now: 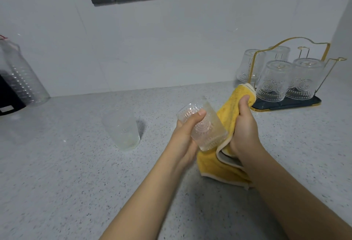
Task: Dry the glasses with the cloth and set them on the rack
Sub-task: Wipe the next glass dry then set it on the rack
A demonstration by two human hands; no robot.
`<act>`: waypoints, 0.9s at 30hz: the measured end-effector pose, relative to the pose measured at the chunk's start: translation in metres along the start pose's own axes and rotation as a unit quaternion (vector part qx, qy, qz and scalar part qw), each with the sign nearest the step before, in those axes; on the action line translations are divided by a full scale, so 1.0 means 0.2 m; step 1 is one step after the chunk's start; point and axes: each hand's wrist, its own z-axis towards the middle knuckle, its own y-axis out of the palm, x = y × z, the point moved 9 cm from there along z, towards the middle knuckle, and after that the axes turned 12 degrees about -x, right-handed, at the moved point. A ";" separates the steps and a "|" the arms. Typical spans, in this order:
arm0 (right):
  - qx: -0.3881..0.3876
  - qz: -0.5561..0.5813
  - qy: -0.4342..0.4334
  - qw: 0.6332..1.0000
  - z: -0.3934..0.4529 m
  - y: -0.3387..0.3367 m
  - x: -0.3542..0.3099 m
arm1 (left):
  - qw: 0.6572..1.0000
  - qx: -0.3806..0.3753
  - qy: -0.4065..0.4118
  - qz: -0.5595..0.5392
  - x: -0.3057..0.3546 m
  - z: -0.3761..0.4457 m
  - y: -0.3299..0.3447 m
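Our two forearms come in from the bottom edge. With our left hand (187, 135) we grasp a patterned glass (204, 126), tilted, thumb across its side. Our right hand (244, 125) is closed around a yellow cloth (226, 165), which touches the glass and hangs down to the speckled counter (57, 173). Another glass (122, 130) stands upright on the counter, to the left of our hands. Far on the right, by the wall, the gold wire rack (285, 104) carries four glasses (274, 81) upside down. A clear plastic bottle (22, 76) stands at the left edge.
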 end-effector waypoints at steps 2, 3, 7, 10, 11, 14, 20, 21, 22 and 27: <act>0.006 -0.074 -0.017 0.997 0.00 -0.02 -0.02 | 0.995 -0.005 -0.022 0.096 0.02 -0.02 -0.02; 0.008 -0.111 -0.028 0.993 -0.01 -0.01 -0.04 | 0.988 -0.009 -0.024 0.153 0.03 -0.02 -0.03; -0.016 -0.218 -0.080 0.973 -0.08 0.09 -0.12 | 0.954 -0.001 -0.021 0.299 0.07 -0.03 0.00; -0.007 -0.289 -0.134 0.948 -0.13 0.12 -0.16 | 0.944 0.011 -0.022 0.328 0.06 -0.03 0.01; 0.000 -0.312 -0.154 0.938 -0.14 0.12 -0.18 | 0.941 0.008 -0.033 0.338 0.06 -0.04 0.02; -0.004 -0.370 -0.201 0.907 -0.14 0.12 -0.20 | 0.941 -0.012 -0.072 0.330 0.03 -0.05 0.03; -0.052 -0.350 -0.260 0.899 -0.17 0.16 -0.26 | 0.969 -0.125 -0.184 0.104 -0.07 -0.08 0.11; -0.040 -0.353 -0.262 0.897 -0.17 0.15 -0.26 | 0.968 -0.131 -0.192 0.094 -0.08 -0.09 0.12; -0.020 -0.360 -0.262 0.895 -0.16 0.14 -0.27 | 0.967 -0.132 -0.196 0.099 -0.08 -0.09 0.12; 0.125 -0.401 -0.244 0.874 -0.13 0.01 -0.32 | 0.959 -0.049 -0.122 0.251 -0.01 -0.06 0.04</act>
